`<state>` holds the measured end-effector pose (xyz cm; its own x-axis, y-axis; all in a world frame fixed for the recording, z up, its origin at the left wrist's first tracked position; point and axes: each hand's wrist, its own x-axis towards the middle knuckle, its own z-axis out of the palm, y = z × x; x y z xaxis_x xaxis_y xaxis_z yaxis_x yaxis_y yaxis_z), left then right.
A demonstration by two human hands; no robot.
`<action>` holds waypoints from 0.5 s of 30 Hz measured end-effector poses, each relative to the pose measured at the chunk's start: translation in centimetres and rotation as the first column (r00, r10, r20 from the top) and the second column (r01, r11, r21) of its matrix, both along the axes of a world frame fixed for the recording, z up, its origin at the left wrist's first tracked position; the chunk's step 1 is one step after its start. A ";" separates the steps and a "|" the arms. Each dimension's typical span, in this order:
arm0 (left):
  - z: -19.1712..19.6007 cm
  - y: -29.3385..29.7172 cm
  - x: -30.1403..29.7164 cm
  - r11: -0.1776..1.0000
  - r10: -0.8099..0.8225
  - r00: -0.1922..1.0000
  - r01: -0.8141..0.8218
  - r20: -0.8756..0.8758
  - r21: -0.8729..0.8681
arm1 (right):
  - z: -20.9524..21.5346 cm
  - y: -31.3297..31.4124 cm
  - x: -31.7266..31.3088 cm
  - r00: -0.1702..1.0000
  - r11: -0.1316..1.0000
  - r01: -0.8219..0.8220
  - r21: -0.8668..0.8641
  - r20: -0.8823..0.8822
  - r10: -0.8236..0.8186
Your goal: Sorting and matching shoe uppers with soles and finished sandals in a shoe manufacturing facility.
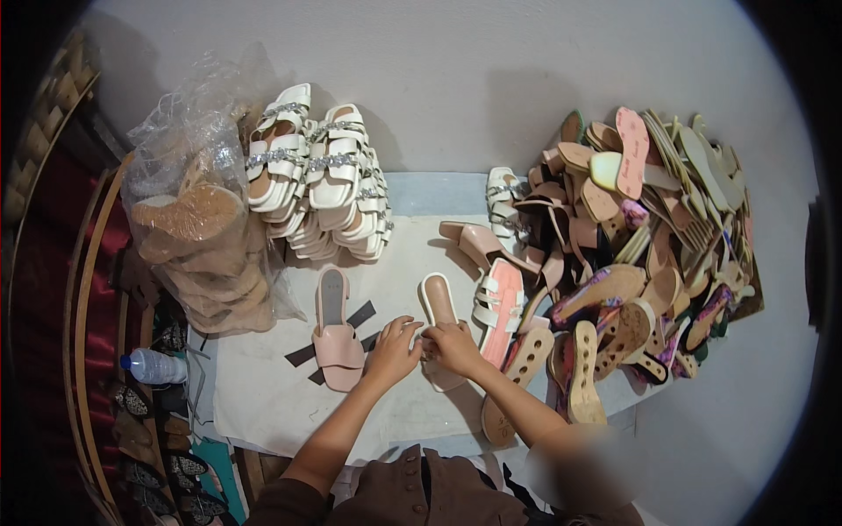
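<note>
A white-edged sandal (438, 296) with a tan insole lies in front of me, heel end pointing away. My right hand (453, 349) is closed over its middle, covering that part. Close beside it, my left hand (395, 352) has its fingers bent together at the sandal's left edge; whatever they pinch is hidden. To the left rests a pink slide sandal (338, 351) with a wide band, toe toward me. Dark strips (360, 315) stick out on both sides of the pink slide.
Stacked white sandals with jewelled straps (333, 180) stand at the back left, next to a clear plastic bag (197, 254) of tan soles. A large heap of shoes and soles (614, 237) fills the right side. A water bottle (156, 366) lies left of the cloth-covered table (254, 403).
</note>
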<state>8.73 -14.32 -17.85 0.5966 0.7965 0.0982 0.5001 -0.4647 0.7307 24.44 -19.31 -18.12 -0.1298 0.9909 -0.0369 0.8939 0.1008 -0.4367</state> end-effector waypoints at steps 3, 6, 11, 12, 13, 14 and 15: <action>0.3 -0.9 0.2 0.999 -0.011 1.000 0.012 -0.018 0.041 | -0.9 -0.6 -0.3 0.957 0.991 0.083 0.106 -0.286 -0.050; -0.2 -1.4 -0.8 0.998 0.045 0.998 -0.043 -0.046 0.044 | 0.5 0.2 0.6 0.933 0.970 0.199 0.141 -0.330 -0.143; 0.7 -3.1 -0.3 0.995 -0.033 0.992 0.045 -0.123 0.094 | 0.9 0.9 4.0 0.722 0.746 0.624 0.232 0.193 -0.664; 0.8 -3.7 0.1 0.991 -0.049 0.990 0.065 -0.132 0.117 | 0.8 0.8 4.3 0.721 0.744 0.623 0.240 0.192 -0.666; 1.0 -4.2 0.5 0.989 -0.072 0.970 0.100 -0.233 0.111 | 0.8 0.6 4.5 0.722 0.754 0.641 0.141 0.220 -0.656; 1.2 -4.7 0.8 0.988 -0.070 0.971 0.099 -0.229 0.116 | 0.8 0.4 4.8 0.724 0.754 0.655 0.042 0.248 -0.643; 1.4 -5.3 1.0 0.962 -0.121 0.944 0.187 -0.306 0.198 | -0.3 0.7 5.4 0.712 0.753 0.654 0.077 0.272 -0.647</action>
